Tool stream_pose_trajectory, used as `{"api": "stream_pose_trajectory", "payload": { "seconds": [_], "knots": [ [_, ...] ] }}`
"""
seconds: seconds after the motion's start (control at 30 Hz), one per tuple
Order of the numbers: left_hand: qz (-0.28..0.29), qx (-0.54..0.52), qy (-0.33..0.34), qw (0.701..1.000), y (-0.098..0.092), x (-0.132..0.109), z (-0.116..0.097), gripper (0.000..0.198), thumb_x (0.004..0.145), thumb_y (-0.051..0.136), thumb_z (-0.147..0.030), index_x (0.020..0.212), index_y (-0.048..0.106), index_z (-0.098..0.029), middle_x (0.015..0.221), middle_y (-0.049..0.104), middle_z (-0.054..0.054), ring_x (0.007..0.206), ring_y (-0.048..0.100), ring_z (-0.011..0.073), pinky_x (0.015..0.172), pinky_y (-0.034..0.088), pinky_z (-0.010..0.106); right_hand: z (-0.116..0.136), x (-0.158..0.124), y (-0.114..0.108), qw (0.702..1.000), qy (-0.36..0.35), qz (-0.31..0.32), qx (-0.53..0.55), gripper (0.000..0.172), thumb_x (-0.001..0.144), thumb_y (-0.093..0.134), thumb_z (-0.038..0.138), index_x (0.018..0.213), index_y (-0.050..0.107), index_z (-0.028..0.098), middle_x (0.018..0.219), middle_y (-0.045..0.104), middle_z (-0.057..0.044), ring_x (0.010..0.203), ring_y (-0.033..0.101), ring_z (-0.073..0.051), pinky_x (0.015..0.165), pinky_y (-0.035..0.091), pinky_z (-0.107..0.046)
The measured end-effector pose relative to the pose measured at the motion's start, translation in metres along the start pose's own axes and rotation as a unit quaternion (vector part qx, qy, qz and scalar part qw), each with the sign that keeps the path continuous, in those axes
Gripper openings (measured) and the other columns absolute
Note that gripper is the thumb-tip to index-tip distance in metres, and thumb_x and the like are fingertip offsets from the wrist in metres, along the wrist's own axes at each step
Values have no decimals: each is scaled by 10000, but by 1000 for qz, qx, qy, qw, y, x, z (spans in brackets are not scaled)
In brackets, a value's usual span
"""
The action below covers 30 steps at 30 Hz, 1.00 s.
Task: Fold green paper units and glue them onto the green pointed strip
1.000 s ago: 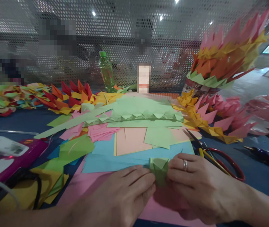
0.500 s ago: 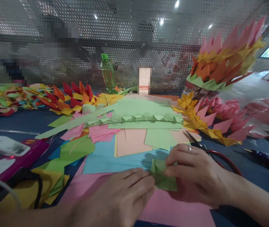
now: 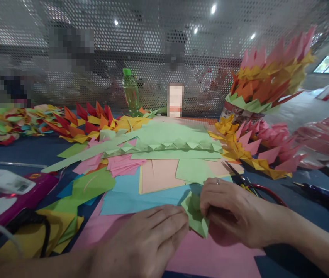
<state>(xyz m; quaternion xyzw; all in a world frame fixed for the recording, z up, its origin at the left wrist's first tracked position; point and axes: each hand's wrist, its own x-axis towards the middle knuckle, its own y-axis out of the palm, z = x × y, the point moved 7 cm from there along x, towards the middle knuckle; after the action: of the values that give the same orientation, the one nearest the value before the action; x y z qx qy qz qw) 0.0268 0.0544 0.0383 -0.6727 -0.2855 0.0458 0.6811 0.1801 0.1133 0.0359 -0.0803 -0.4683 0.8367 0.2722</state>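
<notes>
A small folded piece of green paper (image 3: 195,214) is lifted off a pink sheet (image 3: 211,255) at the table's near edge. My right hand (image 3: 234,210), a ring on one finger, pinches its right side with curled fingers. My left hand (image 3: 147,235) lies beside it on the left, its fingertips touching the paper's left edge. Under and beyond the hands lie a light blue sheet (image 3: 124,195), a peach sheet (image 3: 158,173) and a green sheet (image 3: 193,170).
Red-handled scissors (image 3: 257,189) lie right of my right hand. A magenta glue gun (image 3: 16,193) with a cord sits at the left. Strips of folded paper points (image 3: 164,146) and a tall paper-point piece (image 3: 265,81) fill the back, with a green bottle (image 3: 130,92) before a perforated screen.
My right hand has turned the green folded paper and raised it from lying flat to tilted on edge. The left hand stayed nearly still.
</notes>
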Motion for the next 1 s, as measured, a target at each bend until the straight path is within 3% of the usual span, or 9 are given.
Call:
{"api": "stream_pose_trajectory", "payload": {
  "seconds": [0.17,0.33,0.57,0.77,1.0],
  "knots": [
    [16,-1,-16,1000,-2,3,-1,350,1046,450,-181,1330,643,-113,1361,683,80,1237,618,207,1136,480,326,6,2,5,999,-2,-44,2,172,881,563,45,928,649,187,836,683,-24,780,577,-165,717,423,-294],
    [8,0,-27,1000,-5,6,-1,246,1064,489,-157,1173,708,-141,1239,737,57,1174,650,183,1094,506,280,9,1,14,999,3,-31,10,167,906,553,64,954,664,178,859,689,-26,805,586,-166,733,427,-301],
    [3,-25,-5,1000,-1,-1,-5,345,1079,383,-285,1207,667,-137,1155,765,78,1078,690,221,961,571,320,14,3,10,999,-18,-40,6,180,868,525,19,859,623,169,824,631,-18,772,532,-152,695,403,-285],
    [-18,4,13,1000,-4,-1,-7,379,1078,329,-173,1145,700,-134,1146,781,51,1034,704,189,946,565,278,12,2,12,999,-24,-41,23,132,908,582,58,874,632,176,816,661,-12,771,565,-148,709,417,-281],
    [-55,8,16,998,-8,1,-7,404,1077,317,-140,1082,721,-117,1093,791,47,980,718,190,891,577,278,12,2,16,998,7,-51,48,200,812,603,4,898,648,179,811,665,10,757,559,-131,681,418,-248]
  ]
}}
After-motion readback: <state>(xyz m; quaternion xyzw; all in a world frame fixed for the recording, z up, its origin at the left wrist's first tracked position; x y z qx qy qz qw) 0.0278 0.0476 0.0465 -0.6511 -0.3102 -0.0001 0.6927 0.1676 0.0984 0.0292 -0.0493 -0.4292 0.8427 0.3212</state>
